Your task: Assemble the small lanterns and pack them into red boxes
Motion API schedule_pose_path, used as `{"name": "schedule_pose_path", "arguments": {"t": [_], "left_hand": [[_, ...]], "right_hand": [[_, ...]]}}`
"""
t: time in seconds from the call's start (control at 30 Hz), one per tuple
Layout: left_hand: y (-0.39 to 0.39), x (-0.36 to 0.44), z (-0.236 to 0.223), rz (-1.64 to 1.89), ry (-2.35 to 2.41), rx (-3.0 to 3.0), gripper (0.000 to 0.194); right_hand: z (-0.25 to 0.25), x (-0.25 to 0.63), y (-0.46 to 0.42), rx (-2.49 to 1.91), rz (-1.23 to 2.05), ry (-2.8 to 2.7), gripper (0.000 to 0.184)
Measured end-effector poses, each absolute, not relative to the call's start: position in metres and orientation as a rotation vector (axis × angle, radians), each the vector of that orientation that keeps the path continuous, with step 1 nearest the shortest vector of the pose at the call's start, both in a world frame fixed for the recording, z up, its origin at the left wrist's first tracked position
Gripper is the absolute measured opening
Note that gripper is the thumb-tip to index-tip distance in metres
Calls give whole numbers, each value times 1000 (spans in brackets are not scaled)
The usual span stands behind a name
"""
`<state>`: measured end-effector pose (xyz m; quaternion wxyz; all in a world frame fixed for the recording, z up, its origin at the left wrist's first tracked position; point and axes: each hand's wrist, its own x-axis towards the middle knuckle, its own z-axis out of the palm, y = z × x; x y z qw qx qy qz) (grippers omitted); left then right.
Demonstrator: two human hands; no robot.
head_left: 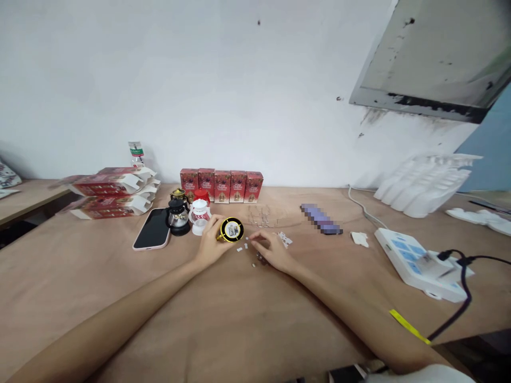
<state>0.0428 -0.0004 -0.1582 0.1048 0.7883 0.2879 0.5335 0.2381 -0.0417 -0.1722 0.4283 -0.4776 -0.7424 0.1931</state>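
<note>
My left hand is wrapped round a small black-and-gold lantern, tipped so its round underside faces me. Small silvery parts, perhaps button cells, show in the middle of that underside. Just to the right, my right hand is low over the table with thumb and fingertips drawn together; whatever is between them is too small to make out. Tiny white pieces lie between the hands. Small dark bits are partly hidden under my right hand, and white scraps lie behind it.
Left of my hands stand a black lantern, a white lantern, a red one and a gold one, beside a phone. Behind are red boxes, flattened cartons and thin wire handles. A power strip lies right.
</note>
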Motion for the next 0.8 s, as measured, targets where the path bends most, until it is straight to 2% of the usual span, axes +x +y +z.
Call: {"name": "schedule_pose_path", "arguments": {"t": [0.1, 0.3, 0.43, 0.53, 0.63, 0.73, 0.8], "left_hand": [[1, 45, -158, 1556, 907, 2235, 25], [2, 45, -160, 1558, 960, 2157, 28], [4, 45, -161, 1562, 970, 2126, 29], [7, 46, -163, 1586, 1038, 2031, 34], [8, 45, -163, 1592, 1085, 1952, 38], [6, 45, -161, 1569, 1030, 1981, 37], [3, 45, -159, 1571, 988, 2025, 36]], "right_hand": [[-169, 234, -51, -1153, 431, -2016, 14], [-165, 230, -60, -900, -9, -2484, 13], [-167, 230, -59, -915, -29, -2451, 13], [-172, 234, -53, -1002, 79, -2224, 17], [-175, 243, -42, -1148, 134, -1743, 35], [-176, 259, -28, -1189, 25, -1332, 53], [-178, 269, -22, -1190, -84, -1196, 56]]}}
